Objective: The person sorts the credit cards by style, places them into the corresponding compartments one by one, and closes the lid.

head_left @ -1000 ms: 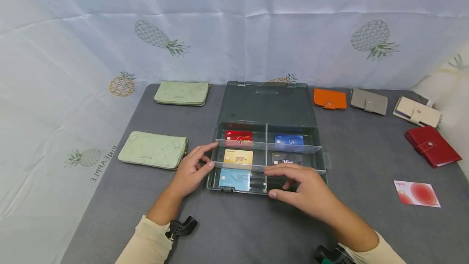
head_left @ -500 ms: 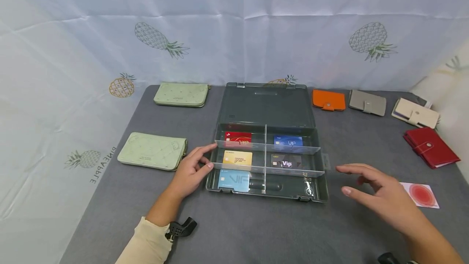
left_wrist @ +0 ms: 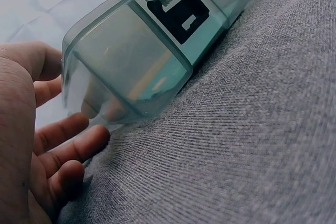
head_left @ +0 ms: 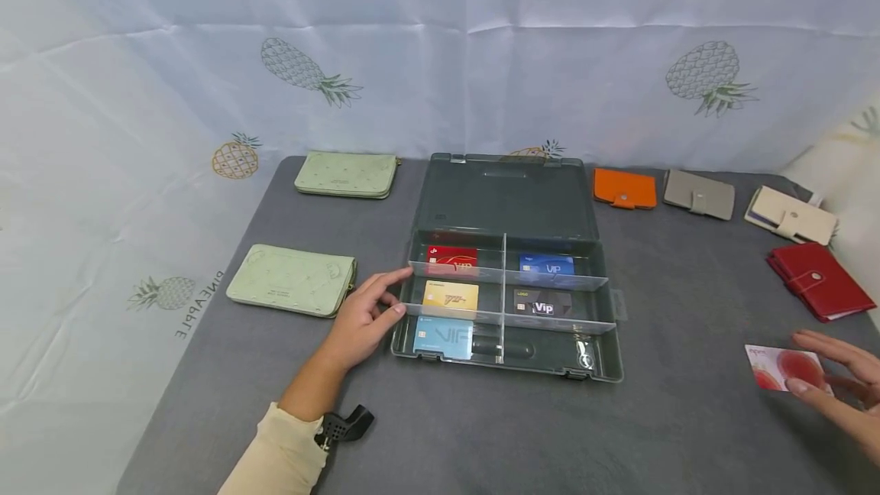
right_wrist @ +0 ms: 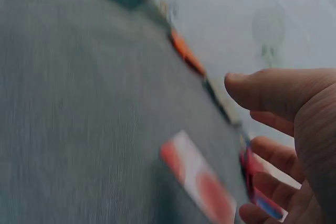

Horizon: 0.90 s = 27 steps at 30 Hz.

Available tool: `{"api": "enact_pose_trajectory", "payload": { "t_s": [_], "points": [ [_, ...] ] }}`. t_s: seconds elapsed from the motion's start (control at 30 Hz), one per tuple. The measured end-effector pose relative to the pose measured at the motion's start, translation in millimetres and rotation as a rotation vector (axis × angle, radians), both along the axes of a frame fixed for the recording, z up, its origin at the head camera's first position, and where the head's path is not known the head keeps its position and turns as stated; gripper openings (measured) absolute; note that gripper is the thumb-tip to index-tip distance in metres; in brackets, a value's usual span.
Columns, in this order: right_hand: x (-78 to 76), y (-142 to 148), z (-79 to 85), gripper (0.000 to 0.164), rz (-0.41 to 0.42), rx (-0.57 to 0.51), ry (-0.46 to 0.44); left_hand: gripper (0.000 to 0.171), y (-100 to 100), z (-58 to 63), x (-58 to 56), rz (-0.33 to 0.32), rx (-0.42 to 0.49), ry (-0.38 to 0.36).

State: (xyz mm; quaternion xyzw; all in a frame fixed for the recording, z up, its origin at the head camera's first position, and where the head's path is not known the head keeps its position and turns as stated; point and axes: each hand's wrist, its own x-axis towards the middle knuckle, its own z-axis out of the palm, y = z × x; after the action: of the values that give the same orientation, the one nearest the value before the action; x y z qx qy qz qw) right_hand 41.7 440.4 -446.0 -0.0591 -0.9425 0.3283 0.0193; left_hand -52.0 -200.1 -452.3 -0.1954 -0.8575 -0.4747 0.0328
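My left hand (head_left: 364,331) rests at the left edge of a dark, translucent divided box (head_left: 550,354) with its lid laid back. In the left wrist view, relaxed fingers lie along the wall of the box (left_wrist: 121,51). Inside are a red card (head_left: 451,257), a blue one, a yellow one, a black one and a light blue card (head_left: 443,338). Far right, my right hand (head_left: 849,384) reaches over a white-and-red card (head_left: 784,363), thumb and fingers spread. The right wrist view has this card (right_wrist: 197,177) lying beyond the parted fingers.
Two light green wallets (head_left: 292,279) lie left of the box. Along the right back stand an orange card holder (head_left: 624,188), a grey one (head_left: 699,193), a cream one (head_left: 791,214) and a red one (head_left: 821,281). A pineapple-print cloth hangs behind the table.
My right hand has left the box's front right compartment and swung right to the white-and-red card. The left hand has stayed at the box's left edge.
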Motion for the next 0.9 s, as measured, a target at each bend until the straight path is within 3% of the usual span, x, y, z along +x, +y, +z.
{"api": "enact_pose_trajectory", "payload": {
  "t_s": [0.1, 0.27, 0.53, 0.7, 0.9],
  "points": [
    [2.9, 20, -15.6, 0.079, 0.001, 0.067, -0.039, 0.051, 0, 0.6, 0.0, 0.001, -0.004, 0.002],
    [8.9, 33, -34.6, 0.087, -0.014, 0.118, -0.007, 0.052, 2, 2.7, -1.6, 0.001, -0.007, -0.002],
    [-3.3, 50, -31.1, 0.098, 0.073, 0.202, -0.003, 0.051, 2, 2.5, -0.1, 0.006, -0.015, -0.003],
    [-8.7, 42, -24.3, 0.084, 0.068, 0.215, -0.010, 0.052, 1, 1.8, 1.3, 0.010, -0.013, -0.005],
    [-10.9, 20, -11.6, 0.063, 0.062, 0.117, 0.040, 0.052, 1, 2.1, 1.2, 0.011, -0.012, -0.008]
  ]
}}
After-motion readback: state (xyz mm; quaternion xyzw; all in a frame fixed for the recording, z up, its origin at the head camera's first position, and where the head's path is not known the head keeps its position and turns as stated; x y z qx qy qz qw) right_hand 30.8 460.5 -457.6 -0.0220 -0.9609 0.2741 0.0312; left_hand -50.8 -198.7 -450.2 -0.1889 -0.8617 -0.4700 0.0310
